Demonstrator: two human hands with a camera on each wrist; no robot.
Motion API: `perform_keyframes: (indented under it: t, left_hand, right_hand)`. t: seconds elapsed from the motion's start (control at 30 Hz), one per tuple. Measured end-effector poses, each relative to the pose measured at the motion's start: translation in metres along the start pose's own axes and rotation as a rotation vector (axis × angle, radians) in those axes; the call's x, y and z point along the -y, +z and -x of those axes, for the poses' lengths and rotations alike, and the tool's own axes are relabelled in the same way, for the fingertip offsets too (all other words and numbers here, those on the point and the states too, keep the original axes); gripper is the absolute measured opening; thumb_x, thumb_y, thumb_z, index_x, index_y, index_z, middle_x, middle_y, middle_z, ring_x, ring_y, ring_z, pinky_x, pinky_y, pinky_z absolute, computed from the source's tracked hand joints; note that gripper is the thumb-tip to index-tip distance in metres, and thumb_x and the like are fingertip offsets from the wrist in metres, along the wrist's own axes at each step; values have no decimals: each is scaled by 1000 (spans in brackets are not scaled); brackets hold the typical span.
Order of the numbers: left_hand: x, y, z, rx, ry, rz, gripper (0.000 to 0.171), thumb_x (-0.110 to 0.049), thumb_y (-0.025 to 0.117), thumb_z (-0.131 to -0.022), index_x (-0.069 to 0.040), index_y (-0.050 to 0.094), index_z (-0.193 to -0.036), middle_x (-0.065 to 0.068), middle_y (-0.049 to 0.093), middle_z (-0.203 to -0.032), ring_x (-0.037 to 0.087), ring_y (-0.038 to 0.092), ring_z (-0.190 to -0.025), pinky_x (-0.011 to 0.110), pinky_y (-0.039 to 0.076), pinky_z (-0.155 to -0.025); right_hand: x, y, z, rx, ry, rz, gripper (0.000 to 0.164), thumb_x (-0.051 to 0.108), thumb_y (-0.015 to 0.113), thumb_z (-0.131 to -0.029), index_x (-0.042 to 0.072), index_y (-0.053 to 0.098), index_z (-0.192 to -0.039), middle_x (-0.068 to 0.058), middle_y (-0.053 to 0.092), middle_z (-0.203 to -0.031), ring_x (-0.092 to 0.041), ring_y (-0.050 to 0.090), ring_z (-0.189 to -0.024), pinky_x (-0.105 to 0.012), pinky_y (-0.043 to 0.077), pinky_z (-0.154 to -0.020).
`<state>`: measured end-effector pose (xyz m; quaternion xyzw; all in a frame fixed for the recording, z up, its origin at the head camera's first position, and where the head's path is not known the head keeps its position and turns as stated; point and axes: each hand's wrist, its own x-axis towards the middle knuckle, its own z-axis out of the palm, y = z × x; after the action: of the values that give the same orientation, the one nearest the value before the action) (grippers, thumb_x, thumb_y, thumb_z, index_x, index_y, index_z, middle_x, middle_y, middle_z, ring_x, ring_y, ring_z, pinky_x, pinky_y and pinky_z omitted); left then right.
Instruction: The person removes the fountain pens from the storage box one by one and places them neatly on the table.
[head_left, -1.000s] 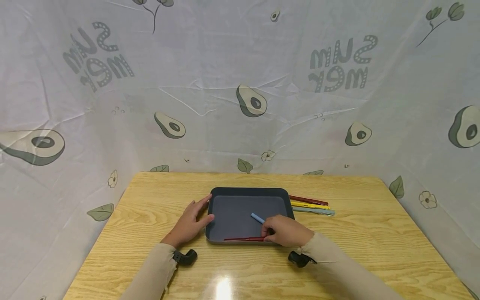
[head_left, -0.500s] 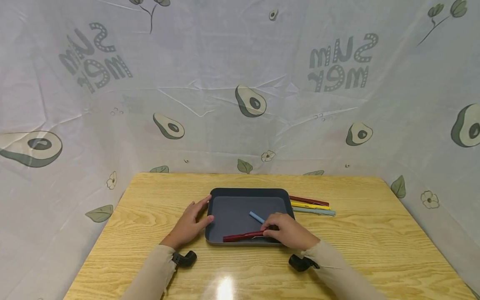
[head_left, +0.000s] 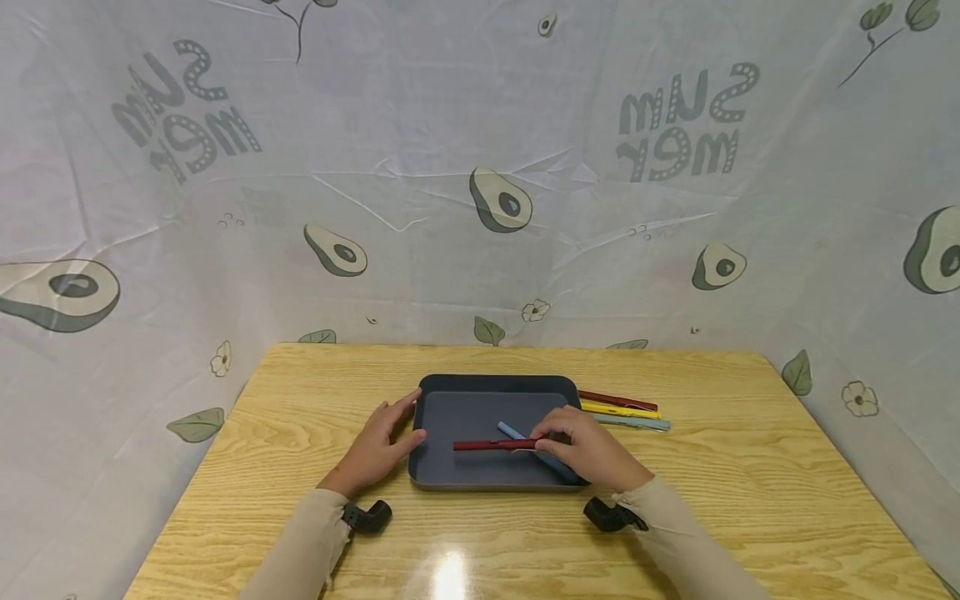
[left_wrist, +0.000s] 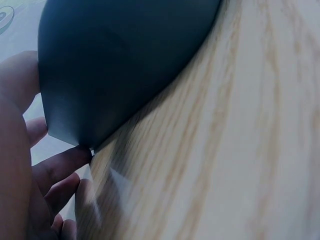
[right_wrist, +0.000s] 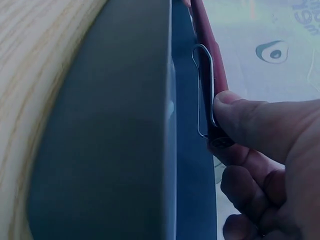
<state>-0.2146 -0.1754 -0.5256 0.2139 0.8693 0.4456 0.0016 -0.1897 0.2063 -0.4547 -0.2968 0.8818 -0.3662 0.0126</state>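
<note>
My right hand (head_left: 592, 454) pinches a dark red pen (head_left: 489, 446) by its clip end, between thumb and fingers. The pen lies level over the dark grey tray (head_left: 461, 404), its far end pointing left. In the right wrist view its wire clip (right_wrist: 200, 90) shows beside the thumb. Under the red pen, a blue pen (head_left: 511, 430) lies slantwise in the tray, partly covered by the right hand. My left hand (head_left: 375, 448) rests at the tray's left side with fingers extended, thumb tip at the rim. The left wrist view shows fingertips (left_wrist: 82, 154) touching the tray's corner.
Right of the tray, on the wooden table (head_left: 720, 467), lie three pens side by side: a dark red pen (head_left: 622, 402), a yellow pen (head_left: 621, 411) and a grey-blue pen (head_left: 633, 422). A patterned cloth (head_left: 420, 275) hangs behind the table.
The red pen has risen from the tray's near edge and moved away from me, now crossing over the blue pen. My right hand moved with it; the left hand stays at the tray.
</note>
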Motion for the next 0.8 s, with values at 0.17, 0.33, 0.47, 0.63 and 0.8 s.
perform_keyframes:
  t: [0.17,0.33,0.47,0.63,0.8]
  left_hand:
    - [1,1,-1,-1,-4,-9,70,-42,64,-103,-25,33,-164,9,41,-163,44,16,-156,65,10,-125]
    - [1,1,0,4,-15,-1,71,-42,64,-103,-26,33,-164,9,40,-163,43,14,-157,65,10,-126]
    - [1,1,0,6,-16,-6,70,-42,63,-103,-27,32,-164,9,40,-164,45,13,-157,67,10,-125]
    - [1,0,0,8,-21,-3,71,-43,64,-103,-28,32,-164,9,41,-163,44,12,-157,66,10,-125]
    - [1,0,0,14,-18,1,71,-42,64,-103,-26,31,-165,11,42,-162,45,13,-157,67,10,-125]
  right_hand:
    - [-3,-5,1,-41,-2,31,10,20,73,-98,27,76,-105,15,67,-104,-6,58,-95,-29,55,-79]
    - [-3,-12,3,-73,11,38,12,16,75,-96,24,76,-104,14,67,-102,-6,59,-92,-28,56,-76]
    - [-6,-17,5,-96,33,60,13,15,76,-95,26,76,-103,15,66,-101,-6,58,-89,-26,54,-73]
    - [-10,-22,5,-134,38,99,13,16,76,-95,25,77,-104,14,67,-102,-10,58,-94,-29,54,-75]
    - [-13,-28,7,-158,34,146,14,15,77,-94,23,78,-105,10,69,-107,-15,63,-100,-34,58,-80]
